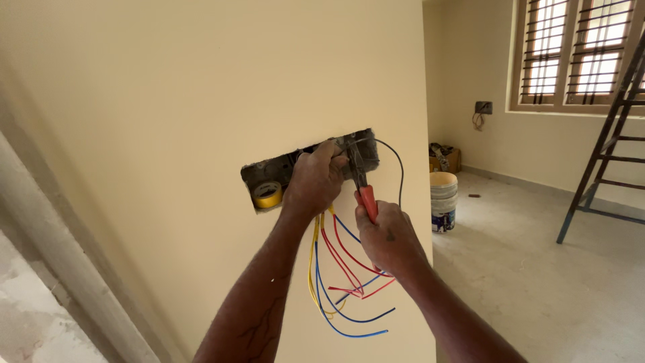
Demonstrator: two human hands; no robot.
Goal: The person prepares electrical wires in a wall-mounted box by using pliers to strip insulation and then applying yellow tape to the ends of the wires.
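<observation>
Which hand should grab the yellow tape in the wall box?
Probably the left hand: it is already at the box, close to the tape. The right hand is lower and holds the pliers.

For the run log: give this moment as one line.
left hand: in wall box, gripping wires | right hand: holding red-handled pliers at box | yellow tape roll: inside box, left end

We raise both forearms toward the wall; our left hand (314, 180) is curled closed, knuckles outward, while our right hand (388, 236) is clenched in a fist just below it.
</observation>
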